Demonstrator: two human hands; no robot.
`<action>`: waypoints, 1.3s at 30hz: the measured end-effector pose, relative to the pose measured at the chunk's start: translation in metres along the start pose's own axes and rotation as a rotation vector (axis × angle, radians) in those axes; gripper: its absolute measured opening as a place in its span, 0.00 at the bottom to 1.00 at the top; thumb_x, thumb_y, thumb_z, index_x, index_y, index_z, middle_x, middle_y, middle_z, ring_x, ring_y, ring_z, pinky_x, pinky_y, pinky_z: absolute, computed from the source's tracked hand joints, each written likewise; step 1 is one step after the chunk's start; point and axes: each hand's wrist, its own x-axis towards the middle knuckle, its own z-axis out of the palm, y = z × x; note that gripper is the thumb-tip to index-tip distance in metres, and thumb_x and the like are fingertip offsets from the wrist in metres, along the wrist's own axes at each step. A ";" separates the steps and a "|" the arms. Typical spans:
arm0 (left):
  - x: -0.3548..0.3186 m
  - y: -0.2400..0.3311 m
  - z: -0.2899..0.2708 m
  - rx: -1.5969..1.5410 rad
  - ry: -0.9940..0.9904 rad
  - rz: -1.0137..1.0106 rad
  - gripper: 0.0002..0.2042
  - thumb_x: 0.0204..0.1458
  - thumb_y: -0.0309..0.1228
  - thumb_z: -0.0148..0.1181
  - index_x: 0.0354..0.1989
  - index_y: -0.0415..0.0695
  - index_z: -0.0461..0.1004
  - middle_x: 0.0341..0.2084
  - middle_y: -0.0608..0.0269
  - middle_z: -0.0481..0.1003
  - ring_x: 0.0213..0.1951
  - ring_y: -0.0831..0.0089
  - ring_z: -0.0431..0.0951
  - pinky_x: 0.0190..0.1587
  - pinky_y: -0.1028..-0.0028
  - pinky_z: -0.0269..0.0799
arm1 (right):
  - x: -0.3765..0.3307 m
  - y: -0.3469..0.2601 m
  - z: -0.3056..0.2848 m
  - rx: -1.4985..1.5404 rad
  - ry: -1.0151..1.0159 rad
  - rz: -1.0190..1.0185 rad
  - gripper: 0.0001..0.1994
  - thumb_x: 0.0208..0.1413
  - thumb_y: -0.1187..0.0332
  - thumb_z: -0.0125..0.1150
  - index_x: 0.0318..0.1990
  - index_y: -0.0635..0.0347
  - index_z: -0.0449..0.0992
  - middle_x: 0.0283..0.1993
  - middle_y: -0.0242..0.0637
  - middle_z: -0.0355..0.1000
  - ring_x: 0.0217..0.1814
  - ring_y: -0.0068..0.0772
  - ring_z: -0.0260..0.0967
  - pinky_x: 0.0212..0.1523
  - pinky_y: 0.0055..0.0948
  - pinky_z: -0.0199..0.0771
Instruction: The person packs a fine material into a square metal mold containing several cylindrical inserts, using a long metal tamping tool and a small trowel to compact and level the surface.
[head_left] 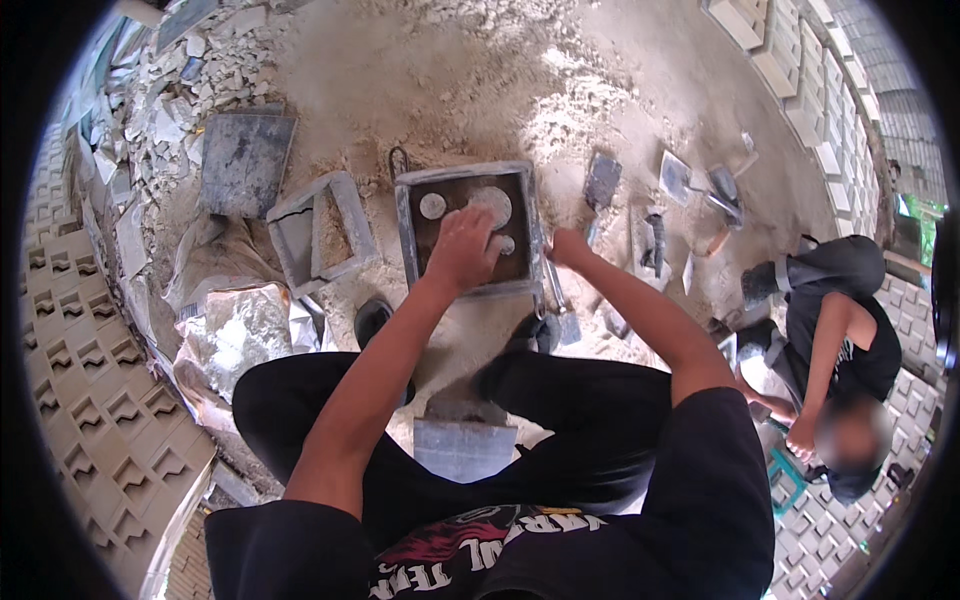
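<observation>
With the clock centred on the square frame (pixel 465 170), the frame is lying on the dusty ground (pixel 400 80) in front of the seated person, and dark sand (pixel 424 238) is filling its inside. On the sand, a large grey disc (pixel 496 197) is lying toward one o'clock, a small disc (pixel 432 206) toward ten and another little disc (pixel 507 244) toward four.

The left hand (pixel 463 248) is reaching in from six o'clock, its fingers bending over the large disc and its thumb standing apart near the little disc; whether it is gripping either, I cannot tell. The right hand (pixel 567 248) is curling at the three o'clock rim; what it is pinching, if anything, I cannot tell.

A flat-bladed tool (pixel 569 327) is lying at four o'clock, a trowel (pixel 602 182) at three. A second frame (pixel 355 215) is lying at nine, a dark board (pixel 247 163) at ten. A co-worker (pixel 860 330) is crouching at four, farther out.
</observation>
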 end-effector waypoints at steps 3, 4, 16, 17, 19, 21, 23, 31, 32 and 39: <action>0.007 -0.010 0.005 0.114 0.024 0.167 0.19 0.52 0.34 0.54 0.52 0.39 0.68 0.51 0.52 0.70 0.57 0.55 0.66 0.62 0.57 0.54 | 0.015 0.012 0.018 0.030 -0.064 -0.002 0.10 0.42 0.69 0.60 0.27 0.70 0.76 0.32 0.60 0.74 0.37 0.60 0.74 0.44 0.47 0.75; 0.015 -0.016 0.002 0.138 0.074 0.172 0.19 0.52 0.34 0.54 0.52 0.40 0.69 0.51 0.53 0.69 0.58 0.57 0.66 0.64 0.58 0.53 | 0.017 0.012 0.018 0.007 -0.094 -0.041 0.12 0.43 0.69 0.59 0.30 0.72 0.76 0.36 0.61 0.73 0.40 0.60 0.73 0.46 0.48 0.74; 0.017 -0.023 -0.039 0.281 0.211 0.051 0.17 0.53 0.34 0.54 0.51 0.43 0.69 0.51 0.53 0.70 0.58 0.56 0.66 0.61 0.55 0.54 | -0.024 -0.009 -0.026 0.478 0.296 0.287 0.33 0.61 0.39 0.45 0.40 0.71 0.70 0.33 0.57 0.72 0.36 0.55 0.70 0.39 0.48 0.67; 0.015 -0.028 -0.035 0.302 0.185 0.029 0.17 0.53 0.34 0.54 0.51 0.43 0.69 0.51 0.53 0.70 0.57 0.55 0.67 0.61 0.55 0.55 | -0.028 -0.007 -0.035 0.465 0.341 0.295 0.35 0.59 0.36 0.44 0.37 0.69 0.72 0.28 0.54 0.72 0.33 0.52 0.70 0.37 0.46 0.67; 0.003 -0.047 -0.026 0.311 0.223 0.017 0.18 0.55 0.36 0.53 0.52 0.42 0.69 0.50 0.52 0.71 0.57 0.55 0.67 0.61 0.55 0.55 | -0.028 -0.032 -0.062 0.515 0.593 0.142 0.37 0.58 0.34 0.44 0.26 0.68 0.73 0.24 0.49 0.69 0.33 0.46 0.70 0.38 0.44 0.68; -0.004 -0.054 -0.017 0.285 0.237 0.031 0.18 0.56 0.37 0.52 0.51 0.41 0.69 0.49 0.51 0.71 0.57 0.55 0.67 0.61 0.55 0.55 | -0.024 -0.049 -0.098 0.446 0.687 0.171 0.38 0.58 0.36 0.46 0.20 0.73 0.71 0.26 0.58 0.71 0.32 0.54 0.71 0.40 0.47 0.69; -0.001 -0.051 -0.016 0.236 0.245 0.086 0.18 0.56 0.38 0.51 0.51 0.40 0.69 0.49 0.51 0.71 0.57 0.54 0.67 0.60 0.55 0.55 | -0.026 -0.059 -0.138 0.632 0.632 0.162 0.37 0.58 0.37 0.49 0.16 0.68 0.69 0.14 0.47 0.66 0.20 0.44 0.67 0.29 0.45 0.68; 0.039 0.026 -0.035 0.162 0.369 0.244 0.18 0.56 0.37 0.52 0.52 0.40 0.69 0.51 0.49 0.71 0.56 0.53 0.68 0.60 0.52 0.57 | -0.080 -0.136 -0.245 1.249 0.724 -0.099 0.25 0.60 0.54 0.59 0.14 0.53 0.61 0.11 0.27 0.58 0.09 0.22 0.52 0.12 0.28 0.51; 0.042 0.033 -0.039 0.127 0.419 0.258 0.18 0.56 0.37 0.53 0.51 0.40 0.69 0.51 0.49 0.71 0.55 0.53 0.69 0.60 0.51 0.57 | -0.088 -0.146 -0.255 1.255 0.716 -0.110 0.24 0.60 0.55 0.58 0.16 0.52 0.59 0.11 0.26 0.56 0.09 0.22 0.50 0.12 0.28 0.49; 0.065 0.093 -0.109 0.001 0.171 0.270 0.21 0.52 0.41 0.56 0.48 0.38 0.72 0.35 0.46 0.77 0.41 0.49 0.78 0.47 0.59 0.72 | -0.127 -0.169 -0.265 1.300 0.485 -0.305 0.18 0.55 0.63 0.54 0.16 0.51 0.56 0.14 0.26 0.50 0.14 0.22 0.44 0.17 0.28 0.47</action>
